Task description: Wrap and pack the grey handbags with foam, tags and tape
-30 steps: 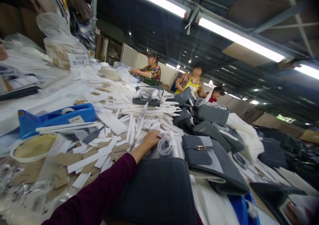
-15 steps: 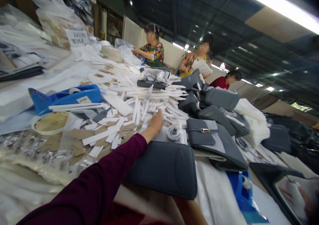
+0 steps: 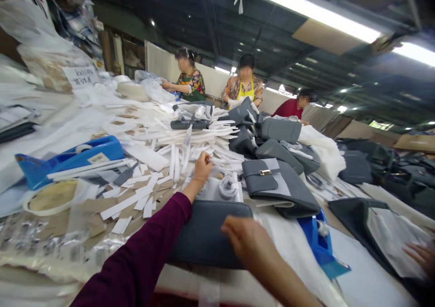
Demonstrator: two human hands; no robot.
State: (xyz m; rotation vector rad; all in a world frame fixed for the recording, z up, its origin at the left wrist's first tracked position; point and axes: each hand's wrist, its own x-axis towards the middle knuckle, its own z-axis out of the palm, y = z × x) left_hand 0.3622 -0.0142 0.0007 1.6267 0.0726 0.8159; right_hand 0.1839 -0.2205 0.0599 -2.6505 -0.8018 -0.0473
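A dark grey leather-like bag [image 3: 204, 234] lies on its side in front of me, its flat end panel facing up. Beyond it, at a white wrapped part with coiled grey cord [image 3: 228, 187], is my left hand [image 3: 203, 166]. Its fingers are pinched together, and whatever is in them is too small to make out. My right hand [image 3: 242, 236] hovers over the right part of the panel, somewhat blurred, with fingers curled in; I cannot see anything in it. White paper strips [image 3: 183, 153] lie heaped just past my left hand.
A blue tape dispenser [image 3: 102, 150] and a tape roll [image 3: 29, 202] sit left among cardboard scraps [image 3: 132, 202]. A grey buckled bag [image 3: 292, 189] and another blue dispenser [image 3: 319, 243] lie right. Several grey bags are piled behind. Co-workers [image 3: 243, 87] stand across the table; another person's hand [image 3: 421, 255] shows far right.
My right hand has come up from under the bag's near side to above its panel. My left hand stays beyond the bag, fingers pinched. The whole view has shifted.
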